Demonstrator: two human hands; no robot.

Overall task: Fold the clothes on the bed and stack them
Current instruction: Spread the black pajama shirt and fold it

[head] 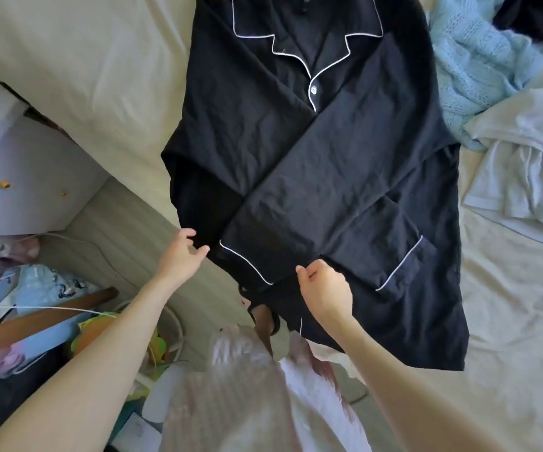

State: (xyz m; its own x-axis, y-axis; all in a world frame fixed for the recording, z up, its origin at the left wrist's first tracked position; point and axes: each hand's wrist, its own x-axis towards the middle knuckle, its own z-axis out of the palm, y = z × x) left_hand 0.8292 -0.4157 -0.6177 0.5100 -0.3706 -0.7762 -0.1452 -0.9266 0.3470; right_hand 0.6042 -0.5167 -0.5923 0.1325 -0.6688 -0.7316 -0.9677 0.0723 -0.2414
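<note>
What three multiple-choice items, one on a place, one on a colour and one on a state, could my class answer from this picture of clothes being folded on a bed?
1. Where does the light blue knit lie?
A. To the right of the black pyjama shirt
B. Under the person's arms
C. On the floor

2. What colour is the piping on the shirt's collar?
A. Red
B. White
C. Yellow

3. How does the sleeve with the piped cuff lie?
A. Hanging off the bed
B. Rolled into a ball
C. Folded across the shirt's front

Answers:
1 A: the light blue knit lies on the bed right of the black pyjama shirt.
2 B: white piping edges the collar.
3 C: the sleeve crosses the front diagonally, its cuff between the left hand and right hand.
</note>
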